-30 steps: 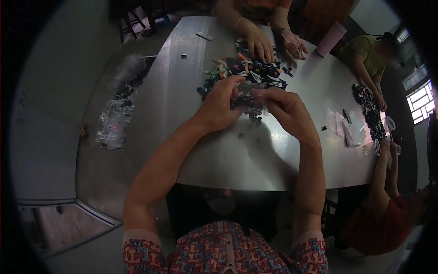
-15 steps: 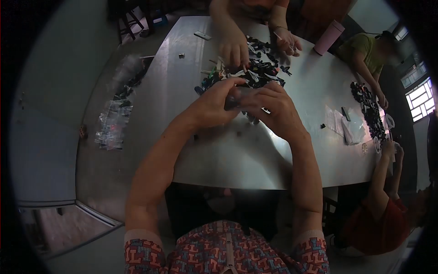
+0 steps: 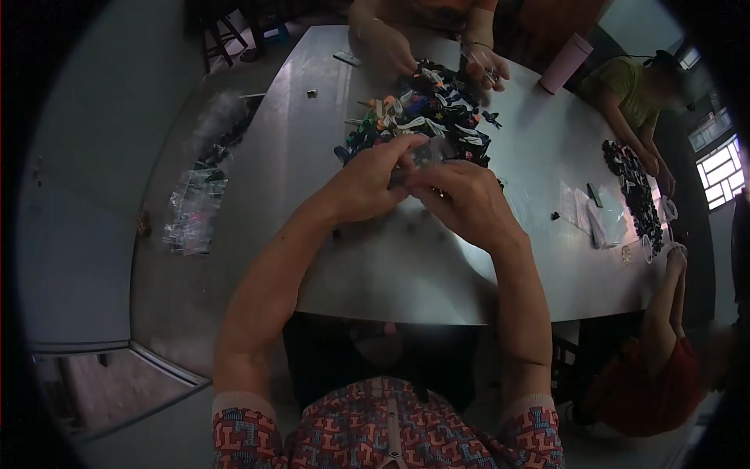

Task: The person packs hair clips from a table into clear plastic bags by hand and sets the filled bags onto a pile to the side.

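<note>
Between my two hands is a small clear plastic bag [image 3: 432,152], partly hidden by the fingers. My left hand [image 3: 373,178] is closed, its thumb and fingers pinching the bag from the left. From the right, my right hand [image 3: 466,195] is also closed, fingertips bunched at the bag's near side. What lies inside the bag is too blurred to tell. Just beyond my hands spreads a pile of small bundled pieces [image 3: 422,109], mostly black, with white, green and orange ones among them; their exact kind is unclear.
The metal table [image 3: 375,273] also bears a pink bottle [image 3: 566,64], a pale flat object [image 3: 347,59] and plastic bags [image 3: 587,215]. A co-worker's hand [image 3: 488,70] holds something thin across the pile. Two people work along a dark row [image 3: 637,195] at right. Filled bags [image 3: 195,211] lie at left.
My right hand has shifted slightly left and its fingertips now meet my left hand. The bag shows more above them. The co-worker's hand opposite has drawn back to the pile's far edge.
</note>
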The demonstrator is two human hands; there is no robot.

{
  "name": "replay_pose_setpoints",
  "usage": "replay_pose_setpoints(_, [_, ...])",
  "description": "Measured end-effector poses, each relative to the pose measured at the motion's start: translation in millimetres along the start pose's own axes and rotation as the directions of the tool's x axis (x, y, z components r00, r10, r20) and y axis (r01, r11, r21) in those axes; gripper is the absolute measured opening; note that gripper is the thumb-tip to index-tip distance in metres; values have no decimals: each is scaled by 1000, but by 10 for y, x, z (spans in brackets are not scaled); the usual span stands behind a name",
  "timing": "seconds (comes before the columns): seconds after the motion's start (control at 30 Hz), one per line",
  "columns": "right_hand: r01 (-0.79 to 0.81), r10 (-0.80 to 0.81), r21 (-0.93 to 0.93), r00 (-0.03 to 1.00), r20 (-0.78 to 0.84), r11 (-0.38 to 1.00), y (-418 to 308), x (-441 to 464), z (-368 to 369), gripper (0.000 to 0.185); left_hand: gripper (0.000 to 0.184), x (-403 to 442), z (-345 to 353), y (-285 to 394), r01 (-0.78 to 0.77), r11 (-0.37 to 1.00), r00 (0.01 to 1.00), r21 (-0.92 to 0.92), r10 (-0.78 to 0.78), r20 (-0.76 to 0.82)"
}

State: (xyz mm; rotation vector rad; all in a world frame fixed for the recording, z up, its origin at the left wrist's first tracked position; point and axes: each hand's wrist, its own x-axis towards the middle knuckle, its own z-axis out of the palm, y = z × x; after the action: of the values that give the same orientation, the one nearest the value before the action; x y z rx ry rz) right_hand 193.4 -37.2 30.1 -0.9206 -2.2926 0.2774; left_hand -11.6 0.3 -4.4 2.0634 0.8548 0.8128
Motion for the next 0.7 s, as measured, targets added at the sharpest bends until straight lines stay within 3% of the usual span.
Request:
replay_pose_setpoints(0.07, [-11,11,-4,1000,3,1000,8,-14,22,16,69,12,42,-82,-105,994,993,13,105,-61])
replay_pose_setpoints(0.23, [-5,5,18,1000,-15,1000,-32,0,-58,25,68,13,10,8,-45,996,996,-74,38,-82])
replay_pose_setpoints(0.33, [-144,174,310,982,-71,940,5,-23,-209,20,68,24,-23,-66,-34,998,993,-62,26,-113])
replay_pose_setpoints(0.47, [-262,295,377,955,-31,888,243,-108,-401,11,69,23,-64,-86,-42,999,989,-2,41,-142])
replay_pose_setpoints(0.53, [-444,422,79,884,200,893,256,-132,-439,10,70,24,-58,-69,-33,999,989,1,33,-142])
replay_pose_setpoints(0.6, [-418,395,75,894,210,905,304,-151,-373,10,70,17,-62,-62,-20,1000,990,2,20,-142])
replay_pose_setpoints(0.7, [-429,418,-52,836,356,902,234,-128,-259,16,70,22,-72,-64,4,1000,991,-25,-7,-132])
